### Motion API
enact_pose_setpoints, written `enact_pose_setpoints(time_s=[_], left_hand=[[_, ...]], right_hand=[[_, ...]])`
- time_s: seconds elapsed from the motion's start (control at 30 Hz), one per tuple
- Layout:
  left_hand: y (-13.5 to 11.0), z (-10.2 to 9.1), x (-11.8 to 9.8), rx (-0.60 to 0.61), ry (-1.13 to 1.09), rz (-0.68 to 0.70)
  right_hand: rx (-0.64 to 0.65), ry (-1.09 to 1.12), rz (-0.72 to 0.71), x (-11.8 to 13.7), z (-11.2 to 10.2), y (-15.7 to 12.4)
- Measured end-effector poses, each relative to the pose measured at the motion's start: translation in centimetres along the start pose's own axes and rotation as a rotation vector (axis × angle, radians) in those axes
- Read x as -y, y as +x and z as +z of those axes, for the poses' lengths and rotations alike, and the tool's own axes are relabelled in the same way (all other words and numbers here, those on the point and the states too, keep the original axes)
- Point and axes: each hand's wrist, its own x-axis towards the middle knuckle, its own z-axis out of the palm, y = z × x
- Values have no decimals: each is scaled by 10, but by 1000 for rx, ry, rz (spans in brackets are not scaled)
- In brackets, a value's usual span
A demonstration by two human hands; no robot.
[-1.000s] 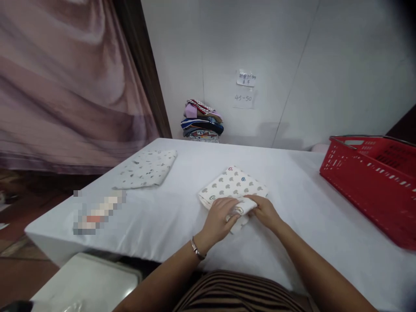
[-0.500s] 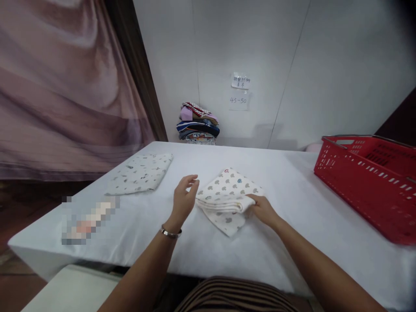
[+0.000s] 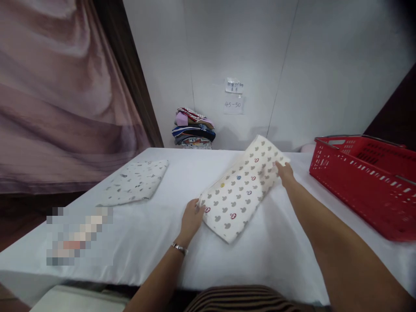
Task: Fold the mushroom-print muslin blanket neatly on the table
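Observation:
A white cloth printed with grey, red, blue and yellow mushroom-like shapes (image 3: 242, 188) is stretched at a slant over the table, folded into a long rectangle. My left hand (image 3: 193, 219) pinches its near left corner between thumb and fingers. At the far right edge, my right hand (image 3: 285, 172) grips the cloth, and that end looks lifted off the table. A second folded white cloth with small dark prints (image 3: 134, 182) lies flat on the left side, apart from both hands.
The table has a white cover (image 3: 136, 238). A red plastic basket (image 3: 354, 182) stands at the right. Folded clothes are stacked (image 3: 194, 130) against the wall beyond the far edge. Paper notes (image 3: 233, 104) hang on the wall. A pink curtain (image 3: 65, 95) hangs at left. One pixelated patch covers something at front left.
My right hand has moved up and to the right, opening the cloth's folded flap out into a longer rectangle. My left hand has come down and closed on the near left corner.

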Motion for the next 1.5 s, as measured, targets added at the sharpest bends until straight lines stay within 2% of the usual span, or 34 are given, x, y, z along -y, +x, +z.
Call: enact_pose_setpoints(time_s=[0.07, 0.13, 0.27, 0.43, 0.53, 0.6, 0.67, 0.73, 0.8, 0.83, 0.93, 1.07, 1.2, 1.27, 1.33, 1.4, 1.5], left_hand=[[3, 1, -5, 54, 62, -18], [8, 2, -12, 99, 139, -16], [19, 9, -25, 109, 319, 101], [22, 11, -38, -11, 461, 273], [10, -2, -56, -109, 395, 459], [-6, -10, -70, -94, 318, 638], [-28, -11, -82, 38, 237, 807], [-52, -5, -89, 276, 185, 932], [-73, 5, -90, 507, 174, 988], [-81, 11, -89, 585, 178, 999], [-95, 23, -82, 659, 188, 991], [-99, 26, -78, 626, 172, 935], [-97, 21, -80, 597, 122, 879], [-89, 15, -78, 540, 32, 845], [-75, 2, -72, 385, -92, 757], [-60, -18, -66, 139, -203, 565], [-41, -57, -60, -198, -292, 254]], right_hand=[[64, -69, -6, -23, -3, -11], [151, -85, -45, -42, 0, -33], [300, -159, -186, -63, 10, -79], [425, -473, -428, -66, 10, -103], [490, -560, -430, -59, 3, -103], [533, -550, -393, -52, -4, -99], [522, -452, -315, -44, -9, -94], [493, -255, -171, -35, -11, -88], [480, -72, 0, -29, -10, -83], [472, -32, 73, -27, -7, -80], [405, -146, 139, -25, 2, -71], [302, -262, 99, -26, 13, -58], [237, -143, 140, -23, 18, -47], [217, -33, 174, -19, 15, -45], [197, 95, 202, -16, 5, -49], [182, 198, 212, -16, -10, -65], [228, 353, 231, -25, -40, -117]])
